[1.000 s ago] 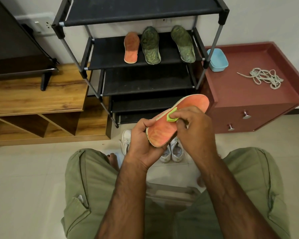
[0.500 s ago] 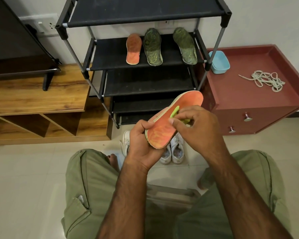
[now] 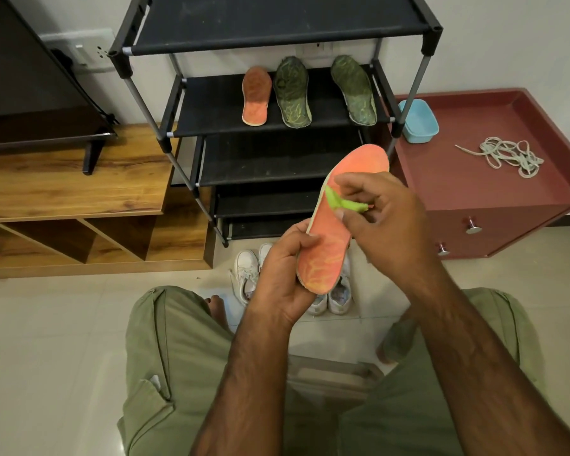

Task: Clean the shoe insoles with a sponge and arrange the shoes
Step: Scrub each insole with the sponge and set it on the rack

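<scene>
My left hand (image 3: 282,274) grips the heel end of an orange insole (image 3: 329,238), which points up and to the right. My right hand (image 3: 385,222) pinches a small green sponge (image 3: 339,201) and presses it on the insole's middle. On the second shelf of the black shoe rack (image 3: 231,103) lie another orange insole (image 3: 256,95) and two dark green insoles (image 3: 292,92) (image 3: 354,90). White shoes (image 3: 247,271) stand on the floor under my hands, partly hidden by them.
A maroon cabinet (image 3: 458,189) to the right bears a light blue tub (image 3: 420,121) and a heap of white laces (image 3: 507,156). A wooden unit (image 3: 73,189) with a dark screen stands at the left. My knees in green trousers fill the foreground.
The insole has tilted more upright and its toe has swung left. My right hand slid the sponge along the insole's upper surface; the left hand kept its hold.
</scene>
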Tool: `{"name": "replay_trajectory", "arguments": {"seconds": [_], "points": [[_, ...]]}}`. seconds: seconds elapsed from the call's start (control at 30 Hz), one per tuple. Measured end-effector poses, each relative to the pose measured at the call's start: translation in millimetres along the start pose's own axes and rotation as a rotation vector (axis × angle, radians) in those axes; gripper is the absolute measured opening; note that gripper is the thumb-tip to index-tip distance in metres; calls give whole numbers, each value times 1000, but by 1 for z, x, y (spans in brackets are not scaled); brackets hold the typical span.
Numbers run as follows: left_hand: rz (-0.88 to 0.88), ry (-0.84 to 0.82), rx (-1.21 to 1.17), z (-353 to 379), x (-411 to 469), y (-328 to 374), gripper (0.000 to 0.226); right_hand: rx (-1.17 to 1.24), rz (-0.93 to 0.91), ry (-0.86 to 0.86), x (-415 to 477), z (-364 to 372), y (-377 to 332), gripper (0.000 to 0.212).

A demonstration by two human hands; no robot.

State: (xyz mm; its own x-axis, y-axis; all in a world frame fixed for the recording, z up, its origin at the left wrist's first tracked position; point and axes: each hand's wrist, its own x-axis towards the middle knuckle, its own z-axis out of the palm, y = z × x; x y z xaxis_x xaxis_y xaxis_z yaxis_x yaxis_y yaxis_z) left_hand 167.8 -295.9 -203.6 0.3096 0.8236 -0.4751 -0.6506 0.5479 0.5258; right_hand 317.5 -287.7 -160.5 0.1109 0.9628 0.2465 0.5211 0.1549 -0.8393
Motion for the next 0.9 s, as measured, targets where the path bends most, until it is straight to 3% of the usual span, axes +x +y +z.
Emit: {"name": "replay_trajectory", "arguments": {"seconds": [0.23, 0.4, 0.63, 0.8, 0.9], "points": [[26, 9, 25, 4, 0, 0, 35, -171, -22, -76, 3, -10, 5, 41], [37, -49, -30, 5, -1, -2, 37, -275, -47, -126, 6, -8, 4, 23], [-9, -62, -213, 11, -4, 2, 39, -189, -104, -243, 2, -1, -10, 32], [15, 97, -69, 14, -1, 2, 32, -74, -32, -153, 3, 1, -12, 37], [92, 99, -43, 9, 5, 1, 38, -155, -49, -179, 3, -1, -11, 32]]}}
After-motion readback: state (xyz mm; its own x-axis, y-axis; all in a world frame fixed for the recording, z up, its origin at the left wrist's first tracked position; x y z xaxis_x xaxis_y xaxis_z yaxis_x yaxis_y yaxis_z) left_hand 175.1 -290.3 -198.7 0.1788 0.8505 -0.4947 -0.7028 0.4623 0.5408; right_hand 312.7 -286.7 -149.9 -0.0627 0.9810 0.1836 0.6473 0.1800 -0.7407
